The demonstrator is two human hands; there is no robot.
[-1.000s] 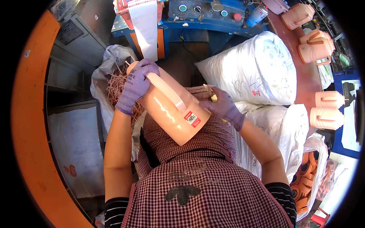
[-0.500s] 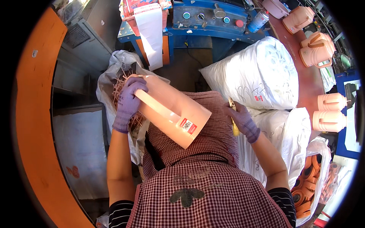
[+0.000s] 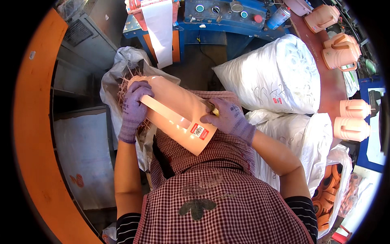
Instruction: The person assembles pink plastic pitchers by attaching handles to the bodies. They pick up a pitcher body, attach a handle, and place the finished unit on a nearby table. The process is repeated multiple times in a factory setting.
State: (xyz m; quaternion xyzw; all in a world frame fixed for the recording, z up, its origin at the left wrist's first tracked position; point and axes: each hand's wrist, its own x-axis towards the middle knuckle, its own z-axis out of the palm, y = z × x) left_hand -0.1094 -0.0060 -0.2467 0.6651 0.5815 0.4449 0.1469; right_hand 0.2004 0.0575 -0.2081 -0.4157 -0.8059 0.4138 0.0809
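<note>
Gleaming, tilted, peach-coloured jug [image 3: 177, 109]

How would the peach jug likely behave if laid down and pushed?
The peach jug seems stiff: no dent shows beside the left hand. Its glossy surface may be slippery. Its rounded body could roll, though the protruding handle would probably stop it.

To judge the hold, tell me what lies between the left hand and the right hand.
In the head view, the peach jug with its handle lies slantwise between the left hand and the right hand.
</note>
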